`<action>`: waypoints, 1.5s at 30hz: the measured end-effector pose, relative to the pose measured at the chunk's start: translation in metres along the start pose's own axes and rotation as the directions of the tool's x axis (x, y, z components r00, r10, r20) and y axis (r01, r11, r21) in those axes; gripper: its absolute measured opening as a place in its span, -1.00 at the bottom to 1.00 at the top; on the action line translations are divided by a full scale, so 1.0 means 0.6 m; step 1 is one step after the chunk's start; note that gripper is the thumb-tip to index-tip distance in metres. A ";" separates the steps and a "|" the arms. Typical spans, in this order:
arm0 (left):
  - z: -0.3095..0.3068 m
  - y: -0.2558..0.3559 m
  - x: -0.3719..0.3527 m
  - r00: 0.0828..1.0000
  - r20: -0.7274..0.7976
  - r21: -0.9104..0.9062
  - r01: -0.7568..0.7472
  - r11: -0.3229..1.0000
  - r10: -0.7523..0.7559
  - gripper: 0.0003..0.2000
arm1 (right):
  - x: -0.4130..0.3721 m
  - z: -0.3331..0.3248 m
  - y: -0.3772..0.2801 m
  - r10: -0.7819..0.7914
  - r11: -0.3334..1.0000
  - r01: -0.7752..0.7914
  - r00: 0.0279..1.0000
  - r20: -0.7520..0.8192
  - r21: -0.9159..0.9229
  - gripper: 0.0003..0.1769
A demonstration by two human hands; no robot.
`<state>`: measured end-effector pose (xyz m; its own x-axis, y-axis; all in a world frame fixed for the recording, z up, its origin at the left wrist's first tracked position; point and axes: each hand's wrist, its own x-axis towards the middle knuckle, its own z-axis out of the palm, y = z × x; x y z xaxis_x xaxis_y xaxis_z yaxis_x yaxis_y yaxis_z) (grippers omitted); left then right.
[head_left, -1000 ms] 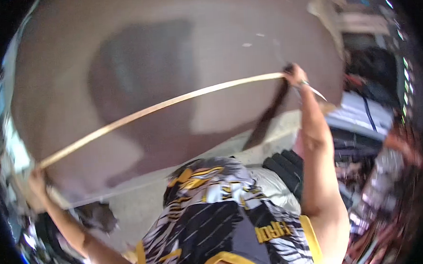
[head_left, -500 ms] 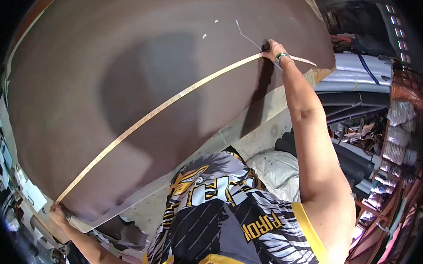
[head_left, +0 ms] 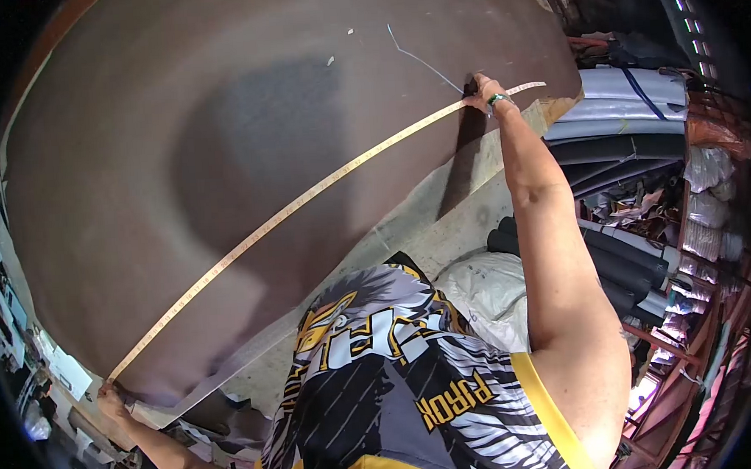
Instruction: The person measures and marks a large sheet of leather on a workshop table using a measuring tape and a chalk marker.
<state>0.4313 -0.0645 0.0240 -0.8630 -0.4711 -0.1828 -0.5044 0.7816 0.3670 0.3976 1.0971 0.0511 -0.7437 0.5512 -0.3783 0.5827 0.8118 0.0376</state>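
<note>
A pale yellow measuring tape (head_left: 305, 196) runs diagonally across a large brown sheet of material (head_left: 100, 164). My left hand (head_left: 112, 401) pinches the tape at the sheet's lower left edge. Near the right side, my right hand (head_left: 487, 94), with a band at the wrist, is closed over the tape and rests on the sheet. The tape's free end extends beyond that hand. Something dark shows by the right fingers, but I cannot make out whether it is an object or shadow. A thin pale blue line (head_left: 426, 62) on the sheet leads to these fingers.
Two small white scraps (head_left: 330, 60) lie on the sheet. To the right are silvery rolls (head_left: 614, 94), dark rolls (head_left: 617, 150) and a shelf of wrapped bundles. A white sack (head_left: 481, 297) sits below the table edge. Papers (head_left: 67, 374) lie at the left.
The view has shifted, moving the sheet leftward. My right hand sits farther right along the sheet, away from the white scraps. The tape's free end has swung upward. Both hands keep the tape.
</note>
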 end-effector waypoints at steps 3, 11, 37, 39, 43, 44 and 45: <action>0.001 -0.003 0.005 0.999 -0.004 0.026 -0.046 0.999 0.046 -0.68 | -0.004 -0.012 -0.006 -0.006 1.000 0.005 1.000 0.012 0.009 -0.17; -0.009 -0.009 0.007 0.998 0.058 0.059 -0.002 0.998 -0.001 -0.66 | -0.015 -0.010 0.014 0.032 0.991 -0.023 0.997 0.066 -0.129 -0.15; 0.011 -0.044 0.005 0.997 -0.080 0.200 0.018 0.980 -0.002 -0.53 | 0.008 -0.015 -0.033 0.110 0.959 -0.150 0.979 -0.173 -0.240 -0.42; 0.003 -0.063 0.027 0.997 0.004 0.083 0.075 0.994 -0.076 -0.50 | -0.009 -0.042 -0.101 0.188 0.971 -0.214 0.957 -0.223 -0.102 -0.43; -0.003 -0.027 0.038 0.998 -0.030 0.205 0.059 0.977 -0.054 -0.54 | 0.022 -0.060 -0.129 0.210 0.971 -0.226 0.964 -0.162 -0.082 -0.38; -0.007 -0.024 0.044 0.999 -0.036 0.259 0.032 0.965 -0.023 -0.55 | 0.024 -0.061 -0.131 0.216 0.969 -0.230 0.965 -0.148 -0.092 -0.37; -0.007 -0.021 0.049 0.998 -0.054 0.245 0.027 0.969 -0.014 -0.55 | 0.023 -0.070 -0.137 0.220 0.967 -0.234 0.966 -0.136 -0.102 -0.36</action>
<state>0.4125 -0.0900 0.0178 -0.8531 -0.5032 -0.1379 -0.5191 0.8452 0.1270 0.3259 1.0461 0.0819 -0.6348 0.7372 -0.2312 0.7044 0.6752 0.2189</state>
